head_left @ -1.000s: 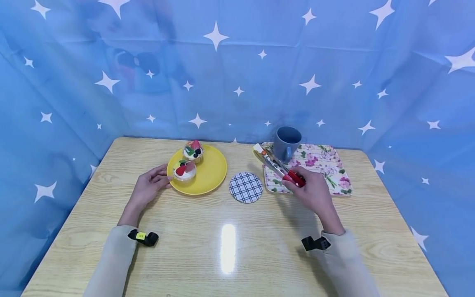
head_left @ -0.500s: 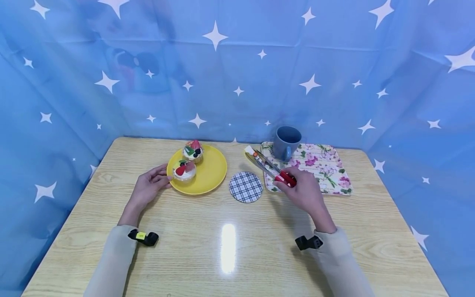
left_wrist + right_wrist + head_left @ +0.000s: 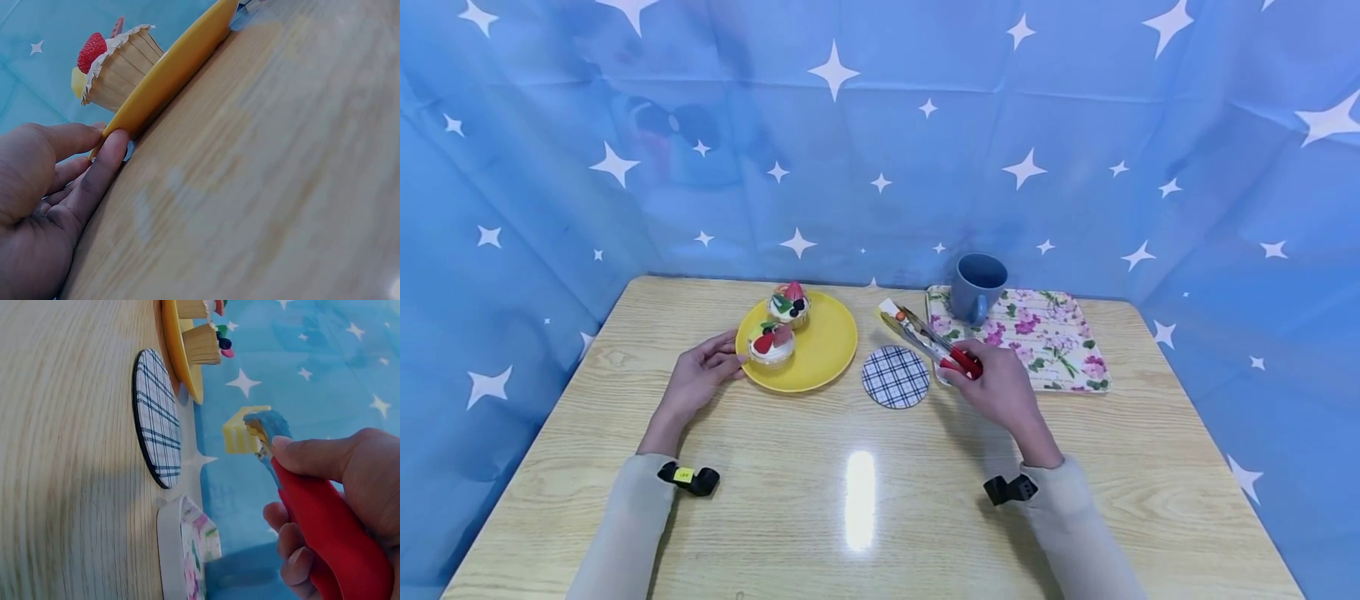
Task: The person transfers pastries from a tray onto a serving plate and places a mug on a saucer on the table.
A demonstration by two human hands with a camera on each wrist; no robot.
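My left hand (image 3: 700,377) pinches the left rim of a yellow plate (image 3: 823,354). In the left wrist view, thumb and fingers (image 3: 72,137) meet at the plate's edge. Two fruit-topped cupcakes stand on its left part, the front cupcake (image 3: 771,350) nearest my fingers and the other cupcake (image 3: 788,310) behind. My right hand (image 3: 996,387) grips the red handles of metal-armed tongs (image 3: 967,362). Between the tongs' tips is a small yellow-and-white cake piece (image 3: 237,432), raised above the table just behind a round checked coaster (image 3: 895,377).
A floral tray (image 3: 1067,342) lies to the right, with a blue-grey mug (image 3: 976,292) standing on its back left part. The wooden table (image 3: 760,500) ends at a blue star-patterned curtain (image 3: 895,108) behind and at both sides.
My right hand has moved left with the tongs and the cake piece, from over the tray's left edge toward the plate. My left hand and the plate have kept their place.
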